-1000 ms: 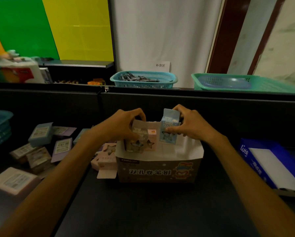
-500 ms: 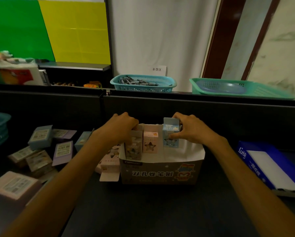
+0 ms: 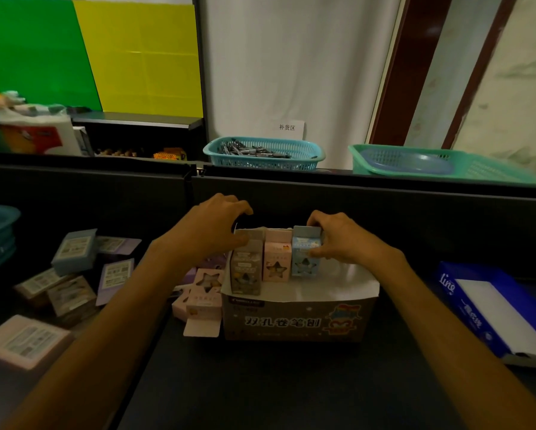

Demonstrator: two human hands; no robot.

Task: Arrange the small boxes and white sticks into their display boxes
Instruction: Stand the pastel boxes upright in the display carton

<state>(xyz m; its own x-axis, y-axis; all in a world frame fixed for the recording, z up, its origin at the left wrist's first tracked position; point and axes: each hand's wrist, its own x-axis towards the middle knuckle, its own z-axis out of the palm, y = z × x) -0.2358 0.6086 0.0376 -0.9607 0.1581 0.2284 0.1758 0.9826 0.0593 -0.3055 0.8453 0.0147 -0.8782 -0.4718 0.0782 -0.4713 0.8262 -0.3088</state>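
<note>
The right hand pinches the blue box, upright in the display box. Just left of it stand pink and grey boxes; the left hand, fingers curled, touches the grey one.

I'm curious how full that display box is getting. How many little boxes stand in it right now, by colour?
Grey small box: 1
Pink small box: 1
Blue small box: 1, gripped by the right hand
Total: 3 standing in the display box; others may be hidden behind them.
</note>
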